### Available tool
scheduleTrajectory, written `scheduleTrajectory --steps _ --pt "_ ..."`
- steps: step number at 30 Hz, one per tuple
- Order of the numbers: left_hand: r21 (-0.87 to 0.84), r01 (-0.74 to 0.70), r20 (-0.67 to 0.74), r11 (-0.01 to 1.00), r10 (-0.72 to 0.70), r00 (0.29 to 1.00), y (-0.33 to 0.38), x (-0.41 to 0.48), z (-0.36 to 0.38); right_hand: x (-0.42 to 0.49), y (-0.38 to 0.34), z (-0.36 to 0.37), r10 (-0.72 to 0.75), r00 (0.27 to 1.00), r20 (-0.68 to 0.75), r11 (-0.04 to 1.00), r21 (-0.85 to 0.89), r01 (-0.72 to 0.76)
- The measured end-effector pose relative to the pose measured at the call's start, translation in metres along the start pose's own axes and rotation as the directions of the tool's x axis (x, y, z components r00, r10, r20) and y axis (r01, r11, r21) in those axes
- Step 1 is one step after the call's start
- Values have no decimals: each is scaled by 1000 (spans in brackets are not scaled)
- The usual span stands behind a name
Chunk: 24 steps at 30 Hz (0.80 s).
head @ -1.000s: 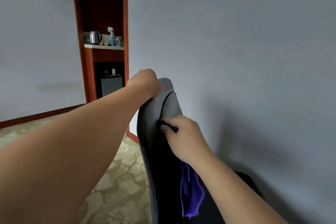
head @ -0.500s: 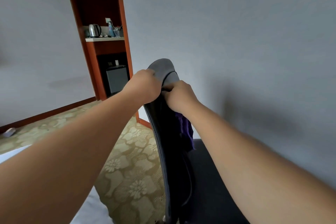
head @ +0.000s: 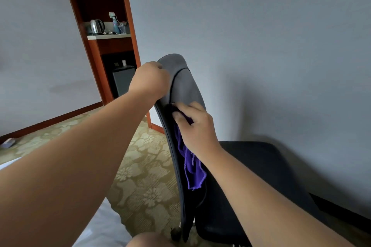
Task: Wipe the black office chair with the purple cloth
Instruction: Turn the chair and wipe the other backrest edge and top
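The black office chair (head: 184,84) stands side-on in front of me, its backrest upright and its seat (head: 267,168) stretching to the right. My left hand (head: 149,80) grips the rear edge of the backrest near the top. My right hand (head: 195,126) presses the purple cloth (head: 191,164) against the front face of the backrest, a little below the top, fingers curled over it. The loose end of the cloth hangs down below my wrist.
A grey wall runs close behind the chair on the right. A wooden alcove (head: 100,26) at the back left holds a kettle (head: 96,26) on a shelf and a small fridge (head: 122,80) below. Patterned carpet (head: 144,166) covers the floor; white bedding (head: 104,226) lies at the bottom left.
My right hand has slid down the front of the backrest with the cloth, away from the top edge. My left hand has stayed gripping the backrest's rear edge.
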<state>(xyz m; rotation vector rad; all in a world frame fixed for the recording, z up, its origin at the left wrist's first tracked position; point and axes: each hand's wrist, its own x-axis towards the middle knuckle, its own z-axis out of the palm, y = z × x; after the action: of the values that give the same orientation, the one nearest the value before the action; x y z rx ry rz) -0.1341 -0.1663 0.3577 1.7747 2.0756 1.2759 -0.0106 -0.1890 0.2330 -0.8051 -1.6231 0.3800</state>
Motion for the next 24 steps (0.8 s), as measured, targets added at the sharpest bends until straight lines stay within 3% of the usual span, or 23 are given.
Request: scheduleTrajectory --steps 4,8,11,15,20,24 --pt "-49 4 -35 999 -6 999 -2 -3 1 -33 16 10 -149 977 -155 983 -134 129" --pt "-43 6 -55 999 -9 998 -3 -6 2 -60 44 3 -253 960 -122 919 -341 199" --pt "-30 -1 -59 1000 -1 998 -3 -8 3 -69 59 -6 -282 957 -71 891 -388 234" --pt "-46 -17 -59 999 14 998 -6 -19 4 -90 75 -15 -217 976 25 885 -416 208" --pt "-127 -107 -118 986 92 989 -24 -53 13 -128 92 -38 -17 976 219 874 -471 121" --pt "-137 -41 76 990 52 996 -63 -94 35 -139 97 -61 154 957 246 870 -492 -13"
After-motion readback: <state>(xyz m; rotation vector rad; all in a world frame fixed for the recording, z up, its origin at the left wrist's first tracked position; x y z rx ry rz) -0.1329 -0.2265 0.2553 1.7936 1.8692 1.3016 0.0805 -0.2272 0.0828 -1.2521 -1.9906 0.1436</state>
